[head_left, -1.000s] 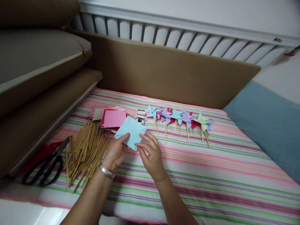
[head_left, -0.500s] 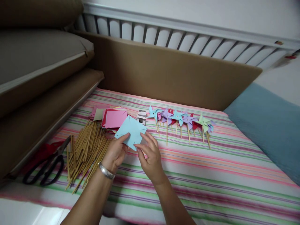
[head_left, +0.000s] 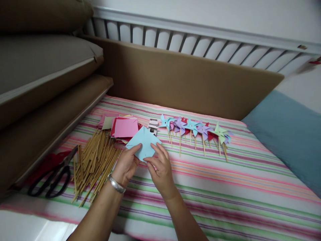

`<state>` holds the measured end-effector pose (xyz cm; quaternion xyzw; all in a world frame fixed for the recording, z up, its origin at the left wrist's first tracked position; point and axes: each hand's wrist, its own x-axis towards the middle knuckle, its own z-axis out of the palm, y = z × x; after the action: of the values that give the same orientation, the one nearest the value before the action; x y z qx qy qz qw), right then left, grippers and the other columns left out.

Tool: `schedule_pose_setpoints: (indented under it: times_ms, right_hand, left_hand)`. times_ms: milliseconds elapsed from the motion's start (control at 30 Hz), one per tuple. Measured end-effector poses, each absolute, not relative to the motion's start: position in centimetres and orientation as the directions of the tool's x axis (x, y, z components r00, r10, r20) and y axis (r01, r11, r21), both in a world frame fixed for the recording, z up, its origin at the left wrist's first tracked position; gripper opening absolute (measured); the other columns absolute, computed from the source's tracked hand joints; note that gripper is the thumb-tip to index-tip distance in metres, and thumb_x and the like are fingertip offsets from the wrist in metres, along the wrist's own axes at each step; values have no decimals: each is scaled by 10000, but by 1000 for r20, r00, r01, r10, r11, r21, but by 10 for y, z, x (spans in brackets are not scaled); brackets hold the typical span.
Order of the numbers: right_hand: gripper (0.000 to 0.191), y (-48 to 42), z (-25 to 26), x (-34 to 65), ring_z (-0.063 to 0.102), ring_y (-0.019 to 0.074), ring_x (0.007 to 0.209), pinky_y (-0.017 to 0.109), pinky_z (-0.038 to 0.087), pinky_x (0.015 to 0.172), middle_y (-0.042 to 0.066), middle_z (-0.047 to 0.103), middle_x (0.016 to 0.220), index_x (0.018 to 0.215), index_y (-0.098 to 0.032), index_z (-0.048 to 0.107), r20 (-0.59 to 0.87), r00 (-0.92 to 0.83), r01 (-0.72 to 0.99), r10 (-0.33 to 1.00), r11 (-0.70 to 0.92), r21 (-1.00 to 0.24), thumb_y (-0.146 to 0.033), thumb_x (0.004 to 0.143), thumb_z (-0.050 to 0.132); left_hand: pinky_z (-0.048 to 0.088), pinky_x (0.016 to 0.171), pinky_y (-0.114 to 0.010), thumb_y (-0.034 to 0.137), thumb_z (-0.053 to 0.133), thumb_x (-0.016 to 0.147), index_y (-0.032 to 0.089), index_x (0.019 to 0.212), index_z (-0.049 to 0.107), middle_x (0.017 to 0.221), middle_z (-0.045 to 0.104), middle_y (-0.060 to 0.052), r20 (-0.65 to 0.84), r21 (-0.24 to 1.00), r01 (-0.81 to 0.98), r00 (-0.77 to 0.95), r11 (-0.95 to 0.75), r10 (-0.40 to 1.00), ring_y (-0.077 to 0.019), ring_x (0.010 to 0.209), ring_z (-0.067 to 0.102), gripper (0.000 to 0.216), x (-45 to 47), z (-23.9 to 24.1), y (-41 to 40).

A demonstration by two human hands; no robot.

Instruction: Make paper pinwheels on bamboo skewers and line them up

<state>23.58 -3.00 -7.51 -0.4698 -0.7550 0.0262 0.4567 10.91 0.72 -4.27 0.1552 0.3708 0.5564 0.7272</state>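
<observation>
A light blue square of paper [head_left: 144, 139], with slits running in from its corners, is held up between both hands. My left hand [head_left: 127, 164] grips its left side, thumb on top and fingers underneath. At the near corner my right hand [head_left: 159, 167] pinches the paper between thumb and a finger, while other fingertips rest along its right edge. Just behind the square lies a stack of coloured paper squares [head_left: 125, 128], pink on top. To the left of my hands is a loose pile of thin wooden sticks [head_left: 95, 164].
Black-handled scissors [head_left: 56, 179] lie left of the sticks beside something red. Finished paper pinwheels [head_left: 193, 126] on sticks form a row at right. A small white-and-black item [head_left: 152, 126] sits behind the paper. A brown padded board [head_left: 190, 83] and stacked cushions [head_left: 50, 67] border the striped cloth.
The blue square has turned slightly, so one corner points more directly away from me. Both hands keep their hold on it. The whole view has shifted a little.
</observation>
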Motion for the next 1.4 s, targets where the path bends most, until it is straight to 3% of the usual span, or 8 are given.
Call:
schedule_pose_setpoints:
  times_ms: [367,533,800,967,1100,1267,1400]
  right_hand:
    - [80,-31,-64,238,319,271,1319,475,379,1002,79,504,1327,761,-229,675,488,115,582,865,339,-739,-233,794,602]
    - [60,-26,-66,243,325,261,1319,475,297,1061,82,488,1349,730,-221,662,434,213,563,875,253,-787,-243,770,622]
    - [53,-22,-65,246,362,255,1295,463,278,1064,90,516,1316,699,-218,650,347,297,495,889,167,-853,-250,739,636]
    - [55,-23,-65,243,382,260,1275,447,295,1048,92,543,1269,683,-219,649,325,324,479,888,143,-866,-204,720,612]
    - [21,-24,-61,244,480,267,1173,430,360,989,87,605,1133,713,-220,637,283,323,429,903,126,-894,-235,699,643]
    - [532,-22,-49,259,624,205,841,351,477,768,27,664,891,1165,-232,511,32,261,100,965,6,-995,-224,659,676]
    - [656,-21,-45,270,592,160,641,272,454,579,-30,633,718,1236,-234,463,-96,92,-72,991,-90,-993,-200,623,695]
  left_hand:
    - [491,588,-244,234,754,625,126,853,683,828,715,-63,-265,799,-542,74,262,961,-150,680,623,262,117,-50,0]
    - [492,604,-257,250,765,607,128,824,690,791,708,-59,-265,818,-499,112,285,958,-145,668,611,261,124,-51,-3]
    - [503,704,-281,275,703,696,145,931,699,888,721,-77,-194,843,-460,228,281,954,-165,774,631,269,126,-46,-7]
    - [495,796,-306,222,726,663,146,1002,692,993,715,-91,-149,877,-414,249,244,957,-200,880,643,348,126,-47,-8]
    - [510,762,-331,214,723,641,121,964,691,944,723,-95,-193,893,-378,168,244,967,-207,814,654,338,125,-52,-4]
    - [513,695,-319,207,743,582,122,982,678,881,731,-85,-281,894,-321,148,314,948,-196,744,654,414,121,-53,-1]
    - [496,674,-294,199,729,589,133,981,682,856,733,-74,-330,901,-217,222,376,918,-189,747,649,400,122,-51,-3]
